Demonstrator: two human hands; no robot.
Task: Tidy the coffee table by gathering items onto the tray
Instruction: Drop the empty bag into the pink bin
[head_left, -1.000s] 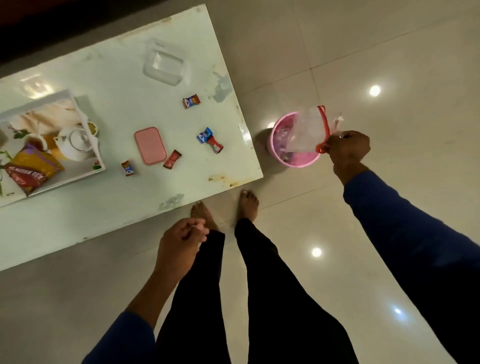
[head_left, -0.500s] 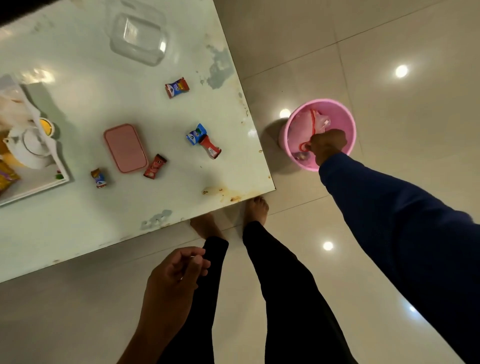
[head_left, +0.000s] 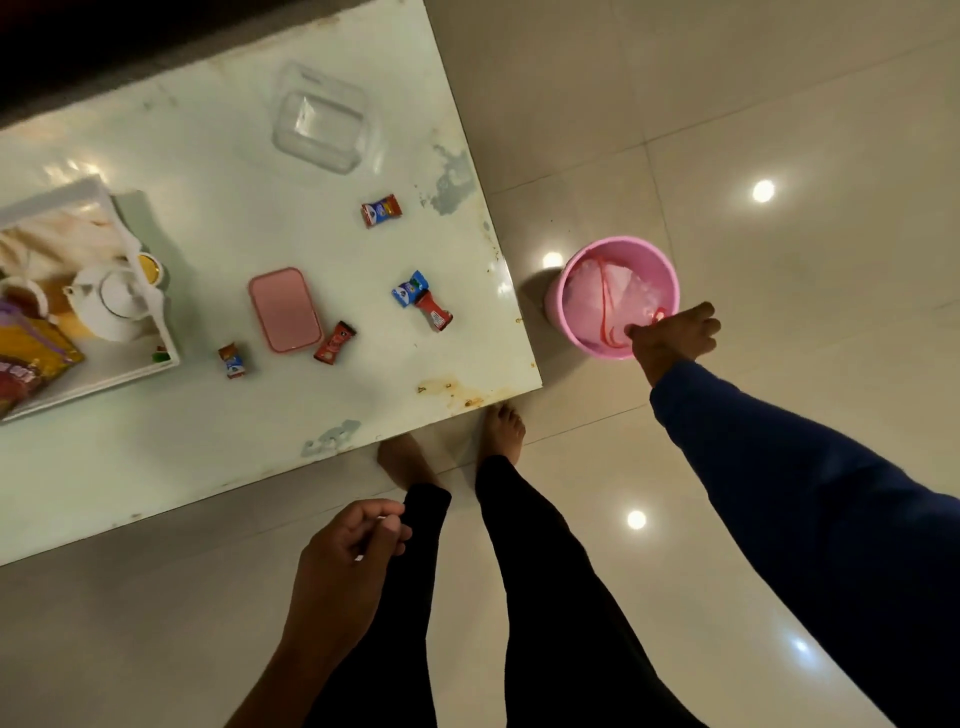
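Note:
A white tray (head_left: 167, 360) sits at the table's left edge, holding a white teapot (head_left: 111, 304), cups and a yellow-red snack packet (head_left: 31, 358). Loose on the pale table (head_left: 208, 441) lie a pink lid (head_left: 284, 309), a clear plastic container (head_left: 322, 124) and several small wrapped candies, one brown-blue (head_left: 382, 210), a blue one (head_left: 410, 289) touching a red one (head_left: 434, 317). My right hand (head_left: 672, 338) reaches over the rim of a pink bin (head_left: 670, 275) on the floor, fingertips pinching the red-edged clear plastic bag (head_left: 592, 296) lying inside. My left hand (head_left: 353, 556) hangs loosely curled by my leg.
Two more candies, a red one (head_left: 335, 343) and a small blue-brown one (head_left: 232, 360), lie beside the pink lid near the tray. My bare feet (head_left: 501, 426) stand at the table's near corner. Glossy tiled floor surrounds the bin.
My right hand lowered the plastic bag from above the bin down into it; the bag now lies inside. My left hand stayed by my leg. The view shifted slightly.

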